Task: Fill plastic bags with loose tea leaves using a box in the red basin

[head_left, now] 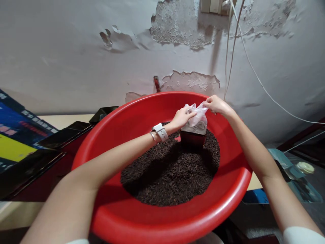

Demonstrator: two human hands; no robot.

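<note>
A big red plastic basin (132, 210) fills the middle of the view, with a heap of dark loose tea leaves (167, 173) in its bottom. A small dark red box (192, 138) stands in the leaves at the far side, lined with a clear plastic bag (196, 119) that sticks out of its top. My left hand (181, 117), with a white watch on the wrist, pinches the bag's left edge. My right hand (216, 104) pinches the bag's right upper corner. Both hands hold the bag's mouth above the box.
Behind the basin rises a grey wall with peeling plaster (182, 23); white cables (256, 74) hang down it at the right. Dark trays (61, 137) and a colourful box (15, 135) lie at the left. A clear packet (297, 176) lies at the right.
</note>
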